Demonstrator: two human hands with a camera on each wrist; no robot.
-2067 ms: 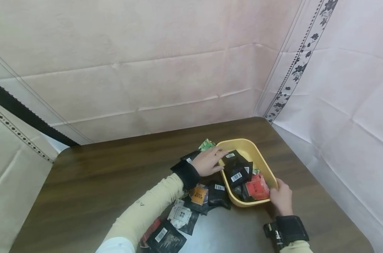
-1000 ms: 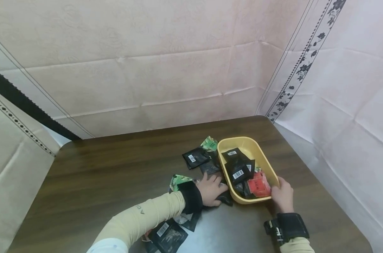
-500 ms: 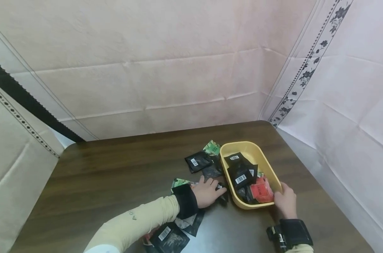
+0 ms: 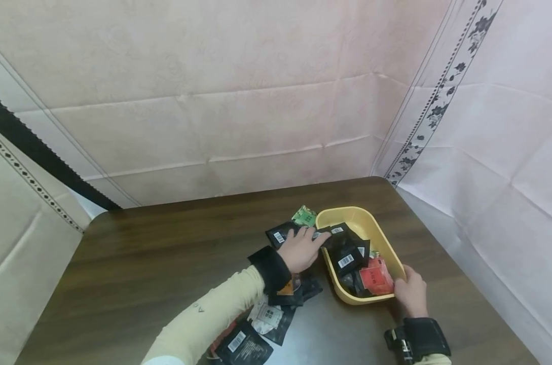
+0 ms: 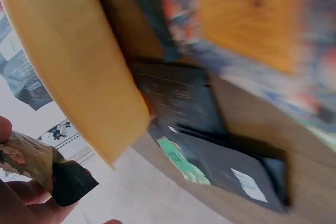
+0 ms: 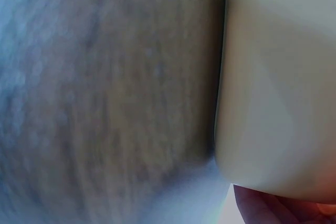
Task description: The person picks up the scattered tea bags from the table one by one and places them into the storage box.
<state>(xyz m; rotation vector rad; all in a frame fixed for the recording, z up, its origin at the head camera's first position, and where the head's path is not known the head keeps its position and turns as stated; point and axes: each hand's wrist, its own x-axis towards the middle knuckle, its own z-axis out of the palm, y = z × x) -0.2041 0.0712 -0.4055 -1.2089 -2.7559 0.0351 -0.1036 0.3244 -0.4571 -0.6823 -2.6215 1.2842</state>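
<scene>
A yellow plastic tray (image 4: 387, 242) sits on the brown table and holds several packets, mostly black (image 4: 346, 253) and one red (image 4: 373, 279). My left hand (image 4: 313, 238) pinches a dark packet (image 4: 325, 234) over the tray's far left rim. In the left wrist view the same dark packet (image 5: 52, 174) sits between my fingers beside the tray's rim (image 5: 68, 61). My right hand (image 4: 410, 291) grips the tray's near right corner. In the blurred right wrist view only the tray's wall (image 6: 278, 77) and a fingertip (image 6: 278, 208) show.
Loose packets lie left of the tray: a black one with a barcode (image 4: 280, 235), a green one (image 4: 304, 215), an orange one (image 4: 286, 289), a white-labelled one (image 4: 268, 317) and a black one (image 4: 239, 344) near the front edge. Cloth walls close in behind and to the right.
My left hand took a dark packet from the table by the tray's near left side and carried it up to the tray's far left rim. The right hand stayed on the tray.
</scene>
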